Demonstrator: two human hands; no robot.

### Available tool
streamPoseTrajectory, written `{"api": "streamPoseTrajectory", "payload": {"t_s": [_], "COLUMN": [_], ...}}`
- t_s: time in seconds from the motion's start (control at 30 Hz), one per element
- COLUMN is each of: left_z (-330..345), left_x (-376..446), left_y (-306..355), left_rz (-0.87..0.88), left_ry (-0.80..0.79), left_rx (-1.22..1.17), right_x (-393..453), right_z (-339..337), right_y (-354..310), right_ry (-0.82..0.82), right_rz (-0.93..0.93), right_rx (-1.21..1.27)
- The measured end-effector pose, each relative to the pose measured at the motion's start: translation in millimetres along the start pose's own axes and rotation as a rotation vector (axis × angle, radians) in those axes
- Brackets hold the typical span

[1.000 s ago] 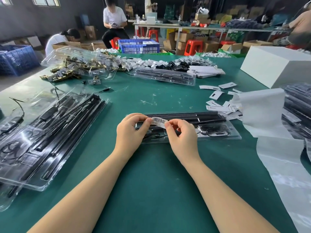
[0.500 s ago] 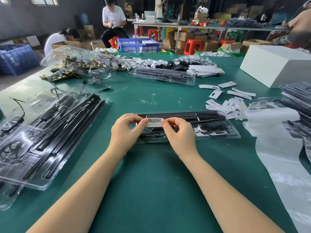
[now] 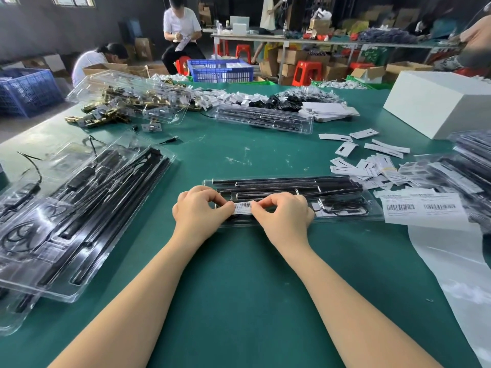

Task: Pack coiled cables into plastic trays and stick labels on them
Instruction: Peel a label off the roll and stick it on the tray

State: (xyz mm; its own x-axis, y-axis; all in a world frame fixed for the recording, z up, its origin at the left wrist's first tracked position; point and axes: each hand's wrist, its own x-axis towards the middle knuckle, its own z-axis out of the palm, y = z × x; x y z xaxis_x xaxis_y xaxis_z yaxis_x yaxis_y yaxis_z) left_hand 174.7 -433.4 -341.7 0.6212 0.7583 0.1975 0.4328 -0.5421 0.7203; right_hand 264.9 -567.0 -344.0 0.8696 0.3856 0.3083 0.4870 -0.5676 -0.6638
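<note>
A clear plastic tray (image 3: pixel 372 208) lies across the green table in front of me, holding black rods and a coiled black cable (image 3: pixel 342 205) at its right end. A white barcode label (image 3: pixel 242 207) lies flat on the tray's near left part. My left hand (image 3: pixel 198 211) pinches the label's left end with curled fingers. My right hand (image 3: pixel 281 212) pinches its right end the same way. Both hands rest on the tray lid.
A label sheet (image 3: pixel 422 208) with barcodes and its long white backing lie at the right. Stacked filled trays (image 3: pixel 79 208) sit at the left, more trays (image 3: pixel 265 119) at the back, loose paper tags (image 3: pixel 366 166), a white box (image 3: pixel 435 102), brass hardware (image 3: pixel 106 112).
The label was held raised and tilted between my fingertips; it now lies flat on the tray lid. Both hands have come down with it. The label sheet at the right has dropped flat.
</note>
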Motion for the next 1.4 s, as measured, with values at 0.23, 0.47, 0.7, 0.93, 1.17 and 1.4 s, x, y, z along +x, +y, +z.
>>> {"api": "streamPoseTrajectory", "payload": {"t_s": [0.23,0.47,0.7,0.93,1.17,1.4], "left_z": [0.7,-1.4,-7.1,-11.1,-22.5,-4.4], "left_x": [0.1,-8.1,-12.3,-5.2,5.4,-7.8], "left_y": [-0.9,-0.9,1.2,-9.6,-24.3,-9.7], "left_rz": [0.025,0.133,0.454,0.427,0.237,0.428], "left_ry": [-0.007,0.060,-0.024,-0.119,-0.036,-0.159], "left_rx": [0.034,0.215,0.305,0.293,0.311,0.401], "right_x": [0.9,-7.5,-12.1,12.5,25.3,34.5], "right_z": [3.6,-0.3,-11.8,-45.4,-72.7,-79.5], "right_y": [2.2,1.9,15.4,44.8,71.8,69.4], "right_ry": [-0.008,0.008,-0.155,0.037,0.136,-0.031], "right_rz": [-0.017,-0.181,-0.339,0.032,0.360,0.513], "right_rx": [-0.026,-0.050,-0.455,-0.456,-0.333,-0.202]}}
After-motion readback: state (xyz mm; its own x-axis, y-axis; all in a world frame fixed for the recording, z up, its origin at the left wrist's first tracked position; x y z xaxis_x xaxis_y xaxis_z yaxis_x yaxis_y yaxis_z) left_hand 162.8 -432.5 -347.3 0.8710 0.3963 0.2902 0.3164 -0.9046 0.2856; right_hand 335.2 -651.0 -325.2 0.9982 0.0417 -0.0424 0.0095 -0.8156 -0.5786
